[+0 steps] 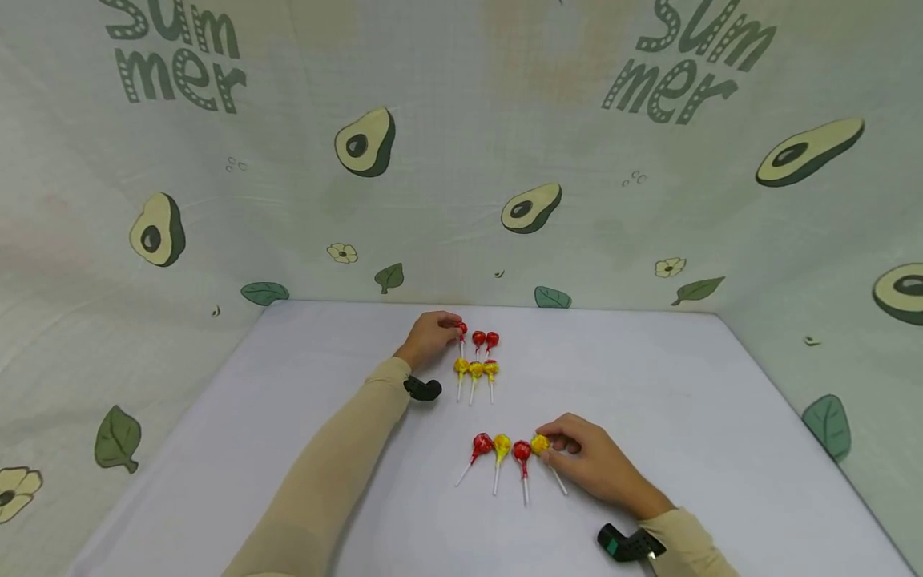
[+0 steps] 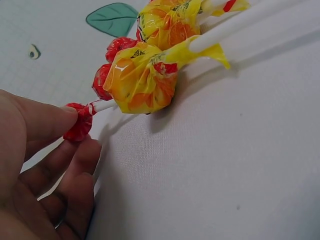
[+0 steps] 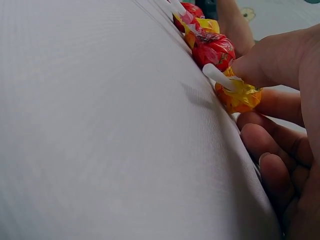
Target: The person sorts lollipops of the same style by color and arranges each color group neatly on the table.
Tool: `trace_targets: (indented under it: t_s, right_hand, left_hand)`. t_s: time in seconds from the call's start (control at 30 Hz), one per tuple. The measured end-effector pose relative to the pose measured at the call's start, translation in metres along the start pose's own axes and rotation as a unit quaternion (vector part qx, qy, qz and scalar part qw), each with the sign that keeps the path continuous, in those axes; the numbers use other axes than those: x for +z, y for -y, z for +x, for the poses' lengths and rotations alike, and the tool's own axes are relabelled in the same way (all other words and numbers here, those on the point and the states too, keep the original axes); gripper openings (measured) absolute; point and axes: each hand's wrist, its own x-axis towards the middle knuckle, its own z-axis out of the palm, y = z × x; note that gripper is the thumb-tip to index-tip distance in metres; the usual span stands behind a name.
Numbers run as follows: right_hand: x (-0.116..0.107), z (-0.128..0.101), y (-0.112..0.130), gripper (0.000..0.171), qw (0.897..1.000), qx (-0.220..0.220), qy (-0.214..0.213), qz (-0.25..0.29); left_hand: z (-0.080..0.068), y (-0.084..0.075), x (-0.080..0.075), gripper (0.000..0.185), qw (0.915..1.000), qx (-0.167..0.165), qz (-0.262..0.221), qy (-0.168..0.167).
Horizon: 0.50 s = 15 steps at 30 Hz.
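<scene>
My left hand [image 1: 430, 336] pinches the head of a red lollipop [image 2: 80, 125] between thumb and fingers, at the left end of the back row. Beside it lie two more red lollipops [image 1: 493, 340]. Just in front of these is a row of three yellow lollipops [image 1: 476, 369], sticks toward me. Nearer to me, my right hand [image 1: 587, 461] pinches the head of a yellow lollipop [image 3: 239, 97], its white stick slanting forward. Left of that hand lie a red lollipop [image 1: 522, 452], a yellow lollipop [image 1: 501, 445] and another red lollipop [image 1: 481, 443].
A white-covered table [image 1: 634, 377] bears all the lollipops. Behind it hangs a pale cloth [image 1: 447, 200] printed with avocados, leaves and lettering. A black wrist device [image 1: 423, 389] sits on the left wrist and another black device [image 1: 627, 544] on the right.
</scene>
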Motion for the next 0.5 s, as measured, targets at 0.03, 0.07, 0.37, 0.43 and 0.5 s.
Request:
trace_targets:
  t_s: [0.03, 0.07, 0.37, 0.43, 0.5]
  right_hand:
    - [-0.0002, 0.0002, -0.0001, 0.027, 1.000, 0.000, -0.001, 0.000]
    - [-0.0004, 0.0004, -0.0001, 0.028, 1.000, -0.001, -0.002, -0.001]
    - [-0.0005, 0.0021, -0.0003, 0.027, 1.000, 0.000, 0.006, -0.006]
    - [-0.0006, 0.0018, -0.0006, 0.027, 1.000, 0.002, 0.005, -0.006]
    - [-0.0014, 0.0006, -0.0008, 0.026, 1.000, 0.002, 0.002, -0.008]
  left_hand:
    - [0.0004, -0.0001, 0.0002, 0.029, 1.0000, 0.001, 0.009, 0.003]
    - [0.0009, -0.0002, 0.0005, 0.029, 0.9998, 0.001, 0.018, 0.006]
    - [0.0005, -0.0006, 0.0023, 0.030, 0.9988, -0.018, 0.043, 0.015]
    - [0.0009, -0.0006, 0.0037, 0.030, 0.9987, -0.015, 0.047, 0.015]
    - [0.0025, -0.0005, 0.0064, 0.030, 0.9985, -0.010, 0.051, 0.017]
